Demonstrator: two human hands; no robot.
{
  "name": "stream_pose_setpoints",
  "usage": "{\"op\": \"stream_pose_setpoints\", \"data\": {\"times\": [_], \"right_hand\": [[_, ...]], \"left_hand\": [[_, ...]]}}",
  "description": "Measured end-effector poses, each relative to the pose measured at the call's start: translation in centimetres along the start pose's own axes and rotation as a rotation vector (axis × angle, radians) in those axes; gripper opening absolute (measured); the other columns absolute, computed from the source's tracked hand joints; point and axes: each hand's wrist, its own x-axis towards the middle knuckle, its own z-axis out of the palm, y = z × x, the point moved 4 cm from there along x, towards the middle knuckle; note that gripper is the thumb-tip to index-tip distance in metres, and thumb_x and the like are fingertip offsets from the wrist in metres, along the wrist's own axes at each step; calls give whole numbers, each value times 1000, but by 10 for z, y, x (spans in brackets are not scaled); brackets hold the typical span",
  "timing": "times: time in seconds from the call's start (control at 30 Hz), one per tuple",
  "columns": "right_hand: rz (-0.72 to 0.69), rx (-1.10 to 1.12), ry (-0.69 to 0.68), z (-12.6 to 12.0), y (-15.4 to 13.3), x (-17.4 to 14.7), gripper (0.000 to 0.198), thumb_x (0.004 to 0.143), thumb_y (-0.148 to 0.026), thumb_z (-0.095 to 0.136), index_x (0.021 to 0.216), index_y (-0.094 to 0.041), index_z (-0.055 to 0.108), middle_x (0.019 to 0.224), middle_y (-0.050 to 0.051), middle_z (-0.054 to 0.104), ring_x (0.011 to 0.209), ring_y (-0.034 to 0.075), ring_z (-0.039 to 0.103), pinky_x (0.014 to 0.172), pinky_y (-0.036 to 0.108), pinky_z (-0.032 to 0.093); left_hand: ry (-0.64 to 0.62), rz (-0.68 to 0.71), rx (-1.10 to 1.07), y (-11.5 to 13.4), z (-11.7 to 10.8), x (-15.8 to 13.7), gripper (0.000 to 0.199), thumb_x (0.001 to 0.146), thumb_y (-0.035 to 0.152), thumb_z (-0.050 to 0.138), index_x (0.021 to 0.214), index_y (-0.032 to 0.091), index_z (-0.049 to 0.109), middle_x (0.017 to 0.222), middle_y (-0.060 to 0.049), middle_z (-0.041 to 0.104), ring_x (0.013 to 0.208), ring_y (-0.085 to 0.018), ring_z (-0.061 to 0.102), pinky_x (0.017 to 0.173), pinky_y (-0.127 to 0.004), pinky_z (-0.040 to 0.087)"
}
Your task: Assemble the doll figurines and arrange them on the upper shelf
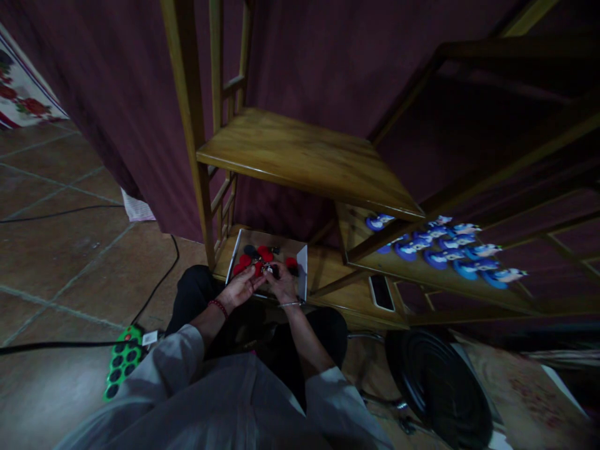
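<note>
Both of my hands meet over a shallow white-edged box [304, 265] on the lowest wooden shelf. A small red round trinket [257, 269] with shiny metal bits is between my fingertips. My left hand [240, 287], palm turned up, supports it with its fingers closed against it. From the other side, my right hand [284, 286] pinches at the metal part; my fingers hide exactly where the grip lies. Inside the box lie several more red pompom-like pieces [265, 252] and a dark grey one [250, 250].
A wooden shelf board [295, 153] juts out above the box. To the right, several blue-and-white figurines [435, 257] stand on another shelf, with a phone [382, 292] below. A black round stool [438, 387] is at my right, a green power strip [122, 362] with cables at my left.
</note>
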Motion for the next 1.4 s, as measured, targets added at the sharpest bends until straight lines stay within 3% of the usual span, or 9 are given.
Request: {"op": "stream_pose_setpoints", "data": {"times": [0.4,1.03,1.4], "right_hand": [[-11,-64,23,-1,-13,-4,28,70,-34,58,95,-24,57,91,2,65,84,18,61,80,34,48],[-200,-270,-71,0,-44,-6,21,75,-24,52,95,-26,57,95,3,64,87,21,61,80,36,49],[-143,-214,-45,-3,-52,-7,20,74,-28,55,94,-25,58,88,2,65,77,20,63,74,34,50]], "left_hand": [[-4,17,15,1,4,-3,3,76,12,64,77,15,64,85,-2,69,90,-16,64,102,-39,37],[-1,-7,49,1,4,-2,10,79,18,62,88,15,64,94,-5,68,92,-16,63,98,-36,41],[20,-34,46,3,9,-8,13,81,23,60,90,15,63,93,-7,68,91,-17,63,98,-35,41]]}}
